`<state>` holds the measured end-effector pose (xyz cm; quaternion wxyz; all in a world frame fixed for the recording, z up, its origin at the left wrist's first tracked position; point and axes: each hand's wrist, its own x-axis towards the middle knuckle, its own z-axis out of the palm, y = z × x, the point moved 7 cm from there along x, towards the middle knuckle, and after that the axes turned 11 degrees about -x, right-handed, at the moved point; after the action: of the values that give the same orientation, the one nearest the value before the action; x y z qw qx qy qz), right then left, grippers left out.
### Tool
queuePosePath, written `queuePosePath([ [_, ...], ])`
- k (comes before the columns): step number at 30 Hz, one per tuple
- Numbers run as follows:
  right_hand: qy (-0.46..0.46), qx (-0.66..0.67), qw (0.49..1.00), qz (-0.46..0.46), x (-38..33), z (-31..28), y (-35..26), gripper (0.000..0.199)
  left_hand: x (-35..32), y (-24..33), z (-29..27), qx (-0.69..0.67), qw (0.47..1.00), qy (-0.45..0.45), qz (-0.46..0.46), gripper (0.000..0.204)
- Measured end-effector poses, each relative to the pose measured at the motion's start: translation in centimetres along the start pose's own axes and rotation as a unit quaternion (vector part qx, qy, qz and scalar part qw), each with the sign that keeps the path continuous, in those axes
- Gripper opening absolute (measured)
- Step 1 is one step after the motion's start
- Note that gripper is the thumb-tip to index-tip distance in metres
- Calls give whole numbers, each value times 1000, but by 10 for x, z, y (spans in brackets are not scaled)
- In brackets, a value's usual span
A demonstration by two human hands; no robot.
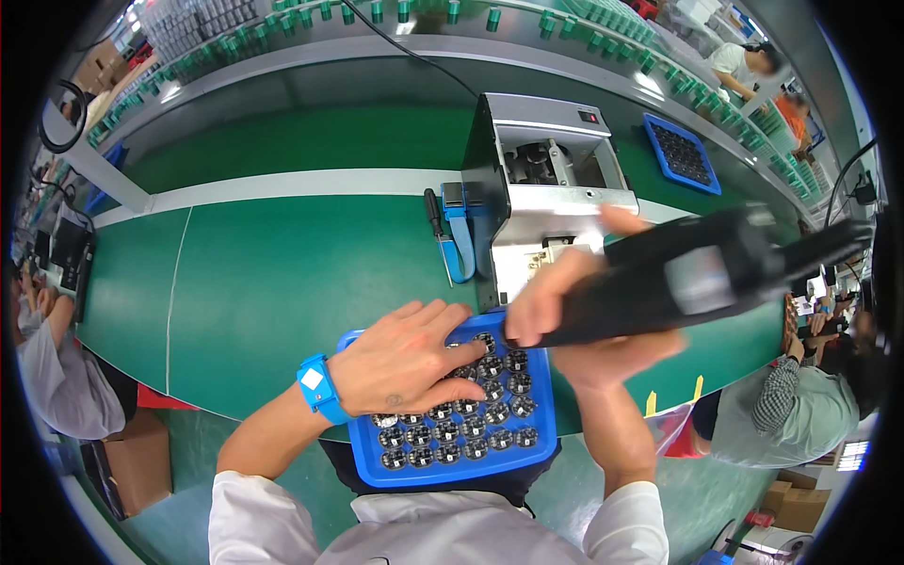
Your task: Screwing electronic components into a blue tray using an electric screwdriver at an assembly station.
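A blue plastic tray [546, 405] sits at the near edge of the bench, in front of my body. Rows of small round black-and-silver parts [444, 430] fill it. My left hand [405, 358] lies over the tray's upper left, fingers stretched and spread across the parts, hiding several of them. In my right hand [551, 301] is a large black handheld device [650, 282] with a pale label and a narrow projecting end. It is tilted above the tray's right corner and blurred by motion, so its exact kind is unclear.
A silver-grey bench machine [537, 118] stands just beyond the tray. Left of it lie a black-handled screwdriver [433, 207] and a blue strap-like item [460, 240]. Another blue tray [714, 179] of dark parts is at the back right. People work on both sides.
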<state>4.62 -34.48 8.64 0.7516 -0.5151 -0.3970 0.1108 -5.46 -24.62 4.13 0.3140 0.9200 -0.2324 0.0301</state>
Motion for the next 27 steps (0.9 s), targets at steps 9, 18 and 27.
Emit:
queuePosePath([
  [9,122,-19,981,-149,22,-48,-60,108,4,-2,1,-10,1000,6,-1,48],
  [18,110,-97,987,-64,27,-49,-36,110,1,-2,1,-13,1000,5,-11,48],
  [27,-13,60,998,21,-5,-14,-16,100,-3,-9,2,-36,999,0,-30,42],
])
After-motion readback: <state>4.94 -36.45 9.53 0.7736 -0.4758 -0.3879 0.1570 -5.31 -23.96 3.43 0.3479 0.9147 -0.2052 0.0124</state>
